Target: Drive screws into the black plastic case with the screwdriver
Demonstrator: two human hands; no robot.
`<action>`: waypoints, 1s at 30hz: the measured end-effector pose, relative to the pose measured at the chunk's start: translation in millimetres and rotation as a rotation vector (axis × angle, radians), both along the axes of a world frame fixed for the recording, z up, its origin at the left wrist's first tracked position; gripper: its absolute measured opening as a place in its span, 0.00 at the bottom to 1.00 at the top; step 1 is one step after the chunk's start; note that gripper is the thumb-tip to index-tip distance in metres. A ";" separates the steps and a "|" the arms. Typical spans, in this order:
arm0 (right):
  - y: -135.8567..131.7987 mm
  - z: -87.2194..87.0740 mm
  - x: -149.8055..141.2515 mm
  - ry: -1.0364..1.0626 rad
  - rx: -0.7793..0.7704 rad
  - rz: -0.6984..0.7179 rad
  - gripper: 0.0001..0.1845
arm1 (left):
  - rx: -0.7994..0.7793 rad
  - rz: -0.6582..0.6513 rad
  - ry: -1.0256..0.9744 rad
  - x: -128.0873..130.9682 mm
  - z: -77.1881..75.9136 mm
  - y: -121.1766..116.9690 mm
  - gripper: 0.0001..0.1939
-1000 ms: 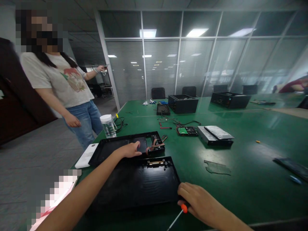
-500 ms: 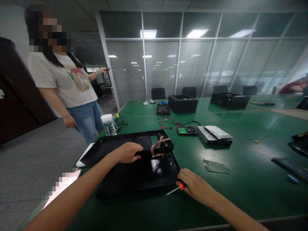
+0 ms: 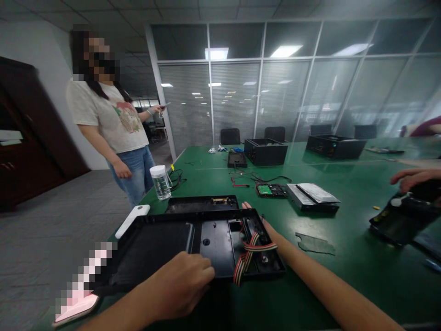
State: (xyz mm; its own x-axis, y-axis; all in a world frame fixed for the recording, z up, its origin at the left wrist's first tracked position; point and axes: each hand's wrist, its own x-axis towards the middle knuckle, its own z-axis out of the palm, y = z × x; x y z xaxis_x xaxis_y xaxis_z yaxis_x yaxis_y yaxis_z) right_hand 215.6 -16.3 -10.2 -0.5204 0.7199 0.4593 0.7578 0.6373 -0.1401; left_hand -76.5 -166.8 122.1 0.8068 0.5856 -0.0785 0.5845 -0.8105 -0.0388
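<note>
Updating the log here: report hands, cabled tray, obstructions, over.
Left hand gripping near rim of cabled tray. Right hand partly hidden behind its right end. Ribbon cables overhang near rim, might snag.

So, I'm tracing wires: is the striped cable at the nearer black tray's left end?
No, the striped cable is at the right end of that black tray.

On my feed, the left forearm [image 3: 134,305] and right forearm [image 3: 324,280] are both bare as far as the view reaches, slim and smooth, narrowing towards the wrists. The left hand [image 3: 184,282] is bare too, its back broad and rounded. The right hand [image 3: 247,206] is mostly hidden from me, leaving bare fingertips visible
</note>
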 end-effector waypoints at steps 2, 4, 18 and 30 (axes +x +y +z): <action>8.6 -1.8 15.8 -0.032 -0.032 -0.103 0.33 | -0.016 0.010 0.016 -1.8 -10.6 -4.2 0.03; 15.4 -4.3 40.5 -0.097 -0.093 -0.292 0.32 | -0.029 0.015 0.031 -3.1 -21.5 -5.9 0.04; 5.1 8.1 39.3 0.223 -0.262 -0.032 0.17 | -0.120 0.111 -0.006 -6.5 -69.2 23.2 0.04; -12.1 15.5 17.0 0.218 -0.360 -0.133 0.20 | 0.028 0.092 -0.149 -7.8 -72.9 148.1 0.10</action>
